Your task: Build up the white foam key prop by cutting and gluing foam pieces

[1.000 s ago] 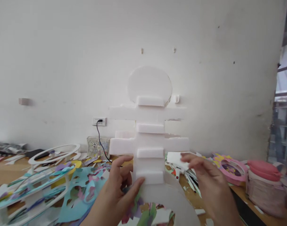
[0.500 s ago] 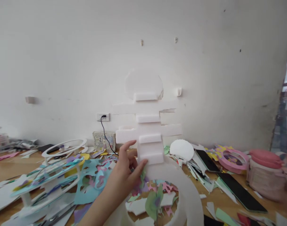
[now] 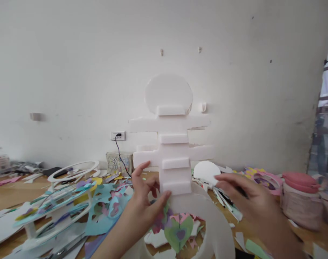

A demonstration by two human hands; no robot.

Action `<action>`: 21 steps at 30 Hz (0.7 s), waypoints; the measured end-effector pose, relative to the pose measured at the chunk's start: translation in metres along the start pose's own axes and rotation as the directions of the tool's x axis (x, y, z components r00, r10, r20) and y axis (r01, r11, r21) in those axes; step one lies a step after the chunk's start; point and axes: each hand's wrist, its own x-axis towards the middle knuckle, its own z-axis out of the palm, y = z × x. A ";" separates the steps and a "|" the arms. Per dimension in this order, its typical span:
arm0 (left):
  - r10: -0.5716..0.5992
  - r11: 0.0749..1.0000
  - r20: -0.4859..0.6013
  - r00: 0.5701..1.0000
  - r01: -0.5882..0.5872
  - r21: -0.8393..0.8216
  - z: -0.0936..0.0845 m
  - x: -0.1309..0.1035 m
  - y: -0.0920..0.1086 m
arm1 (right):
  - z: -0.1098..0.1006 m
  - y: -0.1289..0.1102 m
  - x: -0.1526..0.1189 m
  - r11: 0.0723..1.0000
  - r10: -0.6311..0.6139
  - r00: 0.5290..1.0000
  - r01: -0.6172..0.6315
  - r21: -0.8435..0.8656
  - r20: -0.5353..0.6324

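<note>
A tall white foam structure (image 3: 175, 147) stands in front of me, with a round top, stacked ledges, side strips and a wide ring (image 3: 220, 223) at its base. My left hand (image 3: 149, 198) grips the lower left of its column, thumb in front near the lowest ledge. Inside the ring hangs a green heart (image 3: 179, 233) with a purple centre, on a thin dark line. To the right, my right hand (image 3: 247, 205) is raised with fingers stretched toward the column, apart from it. Nothing shows in its fingers, and it is slightly blurred.
Left are a tiered white and blue foam piece (image 3: 56, 212), scissors (image 3: 69, 248) and a cut blue sheet (image 3: 99, 216). On the right stand a pink-lidded jar (image 3: 301, 201) and a pink ring (image 3: 275, 185). Scraps litter the wooden table; a cable (image 3: 120, 154) runs from the wall socket.
My right hand has come in from the right edge toward the column. The structure appears slightly larger and shifted right, my left hand still on it. The heart has turned to face me.
</note>
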 end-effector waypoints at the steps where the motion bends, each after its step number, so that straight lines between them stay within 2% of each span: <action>1: 0.008 1.000 0.005 1.000 -0.008 0.006 -0.001 -0.001 -0.001 | 0.010 -0.003 0.003 1.000 -0.001 0.999 -0.001 0.026 0.054; 4: 0.011 1.000 -0.008 1.000 -0.011 0.004 -0.001 -0.002 -0.003 | 0.039 -0.009 0.008 0.995 -0.022 0.987 0.007 0.095 0.161; 8: 0.048 0.999 0.012 0.999 -0.048 -0.009 0.000 -0.002 -0.002 | 0.056 -0.009 0.005 0.990 -0.079 0.991 0.066 0.122 0.105; 12: 0.114 0.992 0.004 0.993 -0.114 -0.050 0.000 -0.006 0.004 | 0.051 -0.010 0.002 0.989 -0.096 0.991 0.084 0.125 0.092; 17: 0.251 0.967 -0.034 0.967 -0.249 0.048 -0.002 -0.017 0.016 | 0.038 -0.020 0.000 0.984 -0.013 0.973 -0.029 0.175 0.232; 18: 0.264 0.962 -0.033 0.964 -0.261 0.080 -0.003 -0.018 0.019 | 0.037 -0.023 0.001 0.979 0.008 0.979 -0.049 0.196 0.205; 21: 0.289 0.933 0.038 0.957 -0.290 0.213 -0.004 -0.019 0.026 | 0.041 -0.030 0.006 0.958 0.091 0.996 -0.091 0.273 0.012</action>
